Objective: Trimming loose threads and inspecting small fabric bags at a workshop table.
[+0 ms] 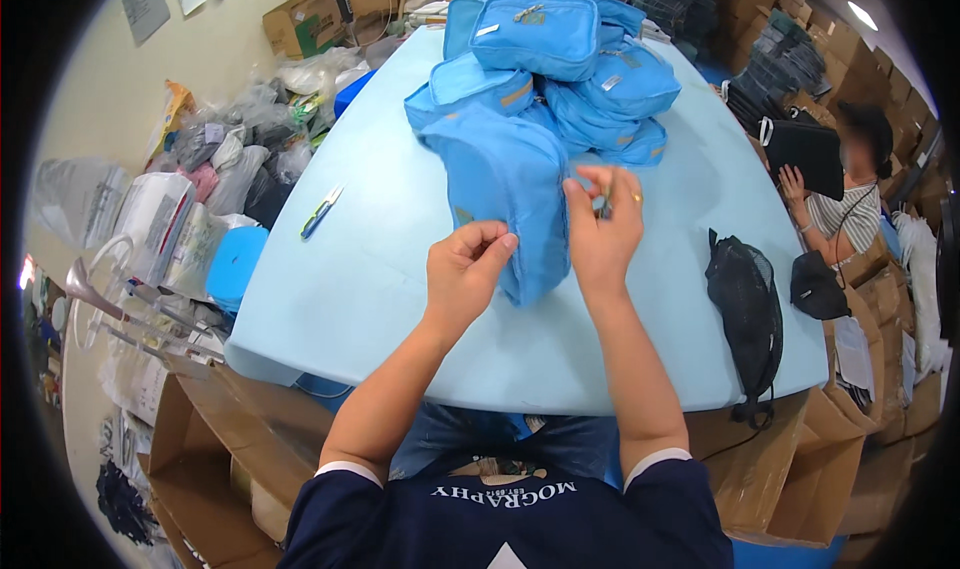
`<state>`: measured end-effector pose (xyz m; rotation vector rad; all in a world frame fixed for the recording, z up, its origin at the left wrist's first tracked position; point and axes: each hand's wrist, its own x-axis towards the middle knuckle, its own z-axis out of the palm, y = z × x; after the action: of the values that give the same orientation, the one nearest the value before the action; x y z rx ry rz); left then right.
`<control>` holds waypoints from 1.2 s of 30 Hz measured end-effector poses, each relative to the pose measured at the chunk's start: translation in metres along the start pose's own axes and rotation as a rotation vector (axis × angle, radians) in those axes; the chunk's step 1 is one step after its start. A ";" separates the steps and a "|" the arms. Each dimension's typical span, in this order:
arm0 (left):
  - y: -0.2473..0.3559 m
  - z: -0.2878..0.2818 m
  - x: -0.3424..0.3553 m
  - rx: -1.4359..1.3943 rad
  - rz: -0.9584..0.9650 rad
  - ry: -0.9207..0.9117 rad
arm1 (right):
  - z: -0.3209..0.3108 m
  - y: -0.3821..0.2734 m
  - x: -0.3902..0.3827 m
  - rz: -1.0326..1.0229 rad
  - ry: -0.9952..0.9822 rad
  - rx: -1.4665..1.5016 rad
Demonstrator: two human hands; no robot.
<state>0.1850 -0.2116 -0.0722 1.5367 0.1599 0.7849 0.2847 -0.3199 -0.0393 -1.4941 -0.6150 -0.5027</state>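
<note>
A soft blue zippered pouch (515, 174) is held up over the light blue table (350, 309), its body tilted and partly folded. At its lower left, my left hand (465, 269) pinches the fabric between thumb and fingers. Close by the pouch's right edge, my right hand (610, 231) has its fingers curled together. A small dark thing shows between those fingers, too small to name. Just beyond the held pouch lies a heap of similar blue pouches (540, 39), several of them stacked on one another.
A utility knife (321, 212) lies on the table's left. On the right are a black mesh bag (745, 314) and a black cap-like item (818, 286). Plastic bags (235, 134) crowd the left wall. Cardboard boxes (215, 449) stand below. A person (850, 204) holds a black case at right.
</note>
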 end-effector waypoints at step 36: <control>0.025 0.031 0.012 -0.291 -0.186 -0.121 | -0.046 -0.002 -0.020 0.165 -0.395 0.441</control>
<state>0.2027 -0.2343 -0.0425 1.2689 0.0934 0.5399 0.2715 -0.3672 -0.0494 -1.2094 -0.8394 0.0641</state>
